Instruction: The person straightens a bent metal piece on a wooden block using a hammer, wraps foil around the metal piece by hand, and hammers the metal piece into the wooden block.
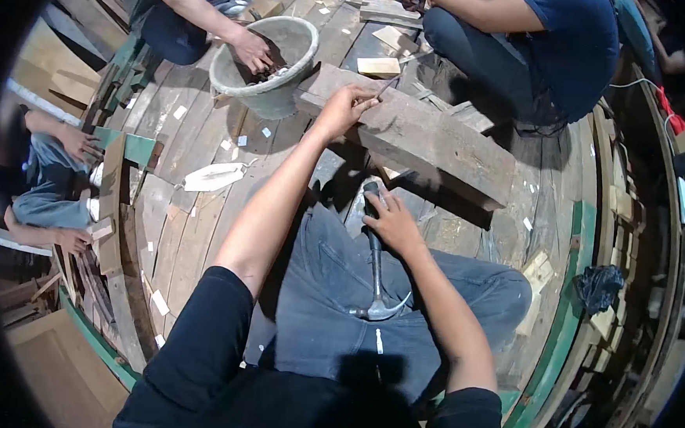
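Note:
My left hand (342,113) is over the near left end of a thick wooden beam (441,145), its fingers pinched on a thin dark nail (387,89). My right hand (395,223) is closed on the black grip of a claw hammer (376,267). The hammer hangs head down, its claw resting on my jeans between my crossed legs. Just beyond my left hand stands a grey bucket (224,77). Another person's hand (254,52) reaches into it among small dark pieces I cannot make out.
A person in a blue shirt (576,52) squats at the right. Another person's hands (78,143) show at the left. A whitish flat piece (214,177) and several paper scraps lie on the plank floor (161,226). Green rails (558,337) edge both sides; a black plastic bag (598,287) sits right.

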### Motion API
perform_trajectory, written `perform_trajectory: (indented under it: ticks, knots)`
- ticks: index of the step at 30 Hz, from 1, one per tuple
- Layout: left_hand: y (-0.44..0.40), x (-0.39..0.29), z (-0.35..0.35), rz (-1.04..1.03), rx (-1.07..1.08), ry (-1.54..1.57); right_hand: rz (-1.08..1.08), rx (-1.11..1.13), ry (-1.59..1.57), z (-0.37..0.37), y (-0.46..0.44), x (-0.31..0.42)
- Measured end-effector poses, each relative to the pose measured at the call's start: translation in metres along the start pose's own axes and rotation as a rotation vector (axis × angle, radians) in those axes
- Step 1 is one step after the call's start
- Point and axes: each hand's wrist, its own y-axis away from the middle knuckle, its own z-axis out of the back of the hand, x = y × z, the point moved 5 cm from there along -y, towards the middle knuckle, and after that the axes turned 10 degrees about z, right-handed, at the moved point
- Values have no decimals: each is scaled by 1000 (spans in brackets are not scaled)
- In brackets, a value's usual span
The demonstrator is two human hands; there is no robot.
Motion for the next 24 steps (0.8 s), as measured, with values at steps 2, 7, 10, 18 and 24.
perform_trajectory:
  ticks: [2, 7, 10, 18, 24]
  knots:
    - [-15, 22, -20, -70, -27, 48, 106, -144, -41, 13, 1, -7]
    - [-11, 43, -46, 15, 7, 2, 181, -353, -31, 103, 14, -19]
    - [-8, 35, -51, -25, 7, -83, 147, -386, 75, 143, 41, -28]
    - [-4, 33, -58, -124, 9, -60, -400, -248, 240, 184, 156, -65]
    - [-4, 35, -58, -50, 9, 38, -789, -277, -610, 153, 142, -35]
